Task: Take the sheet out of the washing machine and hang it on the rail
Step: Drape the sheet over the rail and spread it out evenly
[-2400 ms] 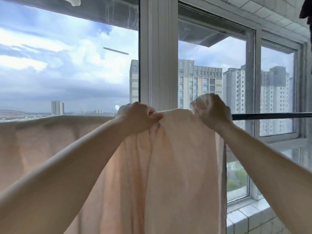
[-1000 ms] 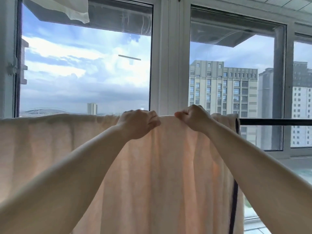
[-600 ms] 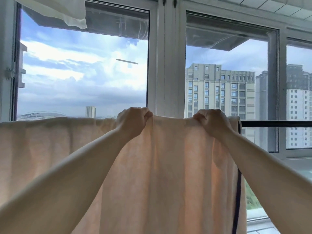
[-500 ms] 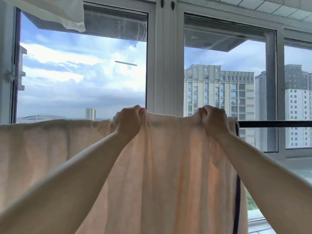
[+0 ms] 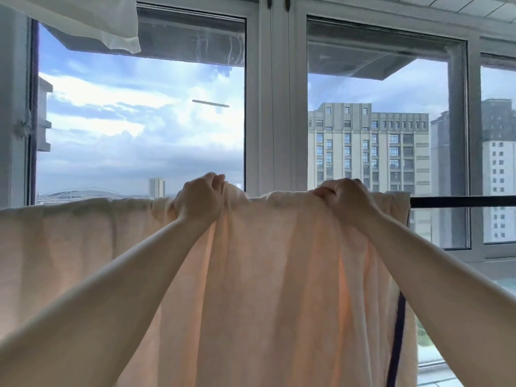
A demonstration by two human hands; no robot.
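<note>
We grip the sheet (image 5: 265, 289) with both hands along its top fold, at mid-height in the frame. Our left hand (image 5: 199, 198), just left of centre, has its fingers curled over the fold and bunches the cloth into a raised ridge that stands a little above the line of the rest. Our right hand (image 5: 346, 198), right of centre, is closed over the fold in the same way, knuckles up, with the cloth pinched under the fingers. Between the two hands the top edge dips slightly.

The sheet is pale peach and hangs draped over the rail (image 5: 460, 201), falling from the fold to the bottom edge of the frame in long vertical creases. To the left it runs along to the left edge of the frame. Its right end lies just beyond our right hand, where a dark stripe (image 5: 398, 331) runs down near the edge. The rail itself is a dark bar that shows bare only at the right, from the sheet's end to the right edge of the frame.

Behind the sheet stands a white-framed window (image 5: 275, 107) with cloudy sky at the left and tall buildings (image 5: 368, 146) at the right. A white cloth (image 5: 111, 20) hangs into the upper left corner.
</note>
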